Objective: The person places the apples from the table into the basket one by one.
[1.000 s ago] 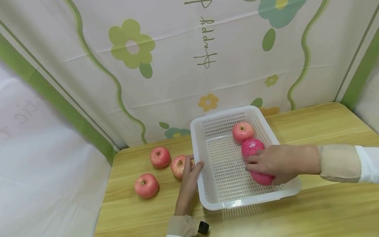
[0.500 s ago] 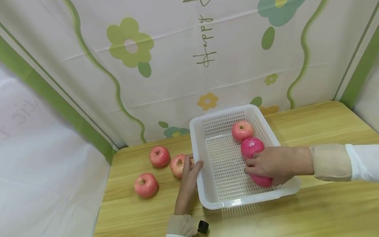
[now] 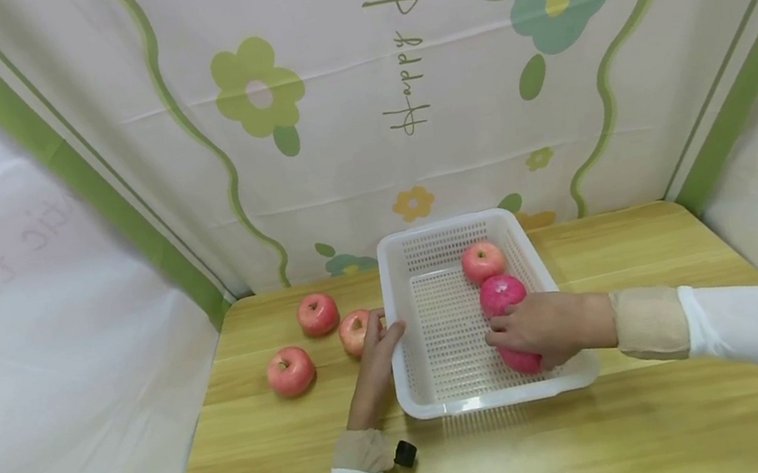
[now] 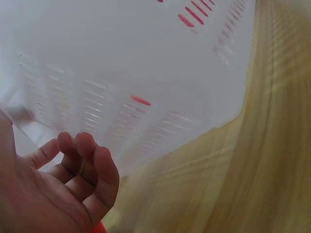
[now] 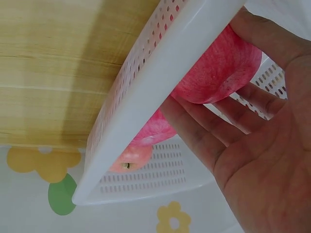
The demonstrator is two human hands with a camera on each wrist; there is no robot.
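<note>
Light is bright, soft and even across the head view, with no clear single source. Shadows are faint: a thin one lies on the table [image 3: 611, 432] just under the near rim of the white basket [image 3: 413, 366]. Straight lines of the cloth backdrop [image 3: 400, 97] bow outward toward the left and right edges, a wide-lens distortion. The head view is sharp at centre. The left wrist view is soft and smeared: the basket wall [image 4: 146, 73] is washed out nearly to white, and the wood grain streaks. The right wrist view is clearer, with the basket rim [image 5: 160, 97] slightly blurred up close.
</note>
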